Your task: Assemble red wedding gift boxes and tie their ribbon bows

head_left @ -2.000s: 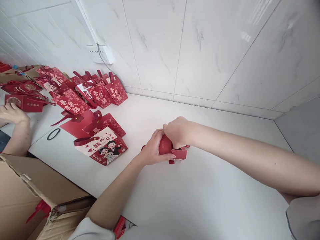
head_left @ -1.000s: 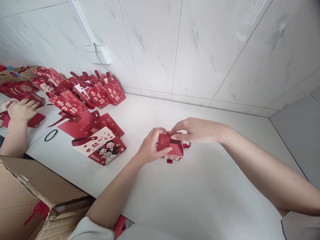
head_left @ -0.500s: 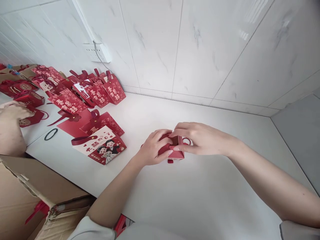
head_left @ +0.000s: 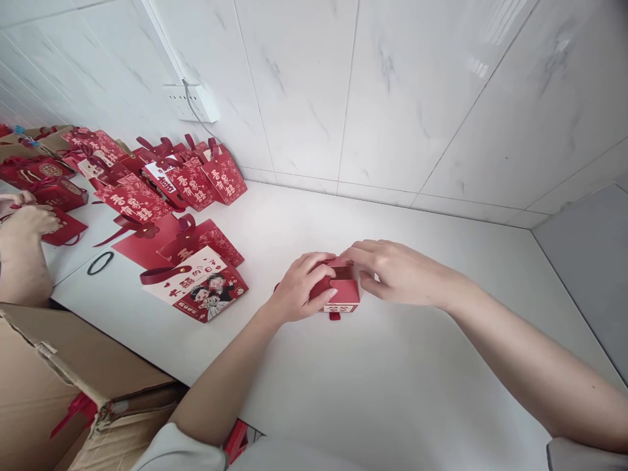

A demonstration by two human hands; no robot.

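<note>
A small red paper gift box (head_left: 344, 293) lies on the white table in front of me, its top open and a pale printed panel facing me. My left hand (head_left: 305, 286) is wrapped over its left part, thumb on the near side and fingers on the top. At the right end, my right hand (head_left: 385, 269) has its fingertips on the far corner, with the thumb bent close beside the right edge. The inside of the box shows only as a dark gap. A short red ribbon tab (head_left: 334, 316) sticks out below the near side.
Several red gift bags (head_left: 189, 183) stand at the left, a cartoon-couple bag (head_left: 201, 288) nearest. A black ring (head_left: 101, 263) lies by a table seam. A cardboard box (head_left: 88, 353) is at lower left. Another person's hands (head_left: 27, 219) hold a red box. A socket (head_left: 189, 103) is on the wall.
My right thumb has moved off the near side to the right edge, uncovering the front panel. The box has turned slightly. At far left, the other person's second hand has come into view.
</note>
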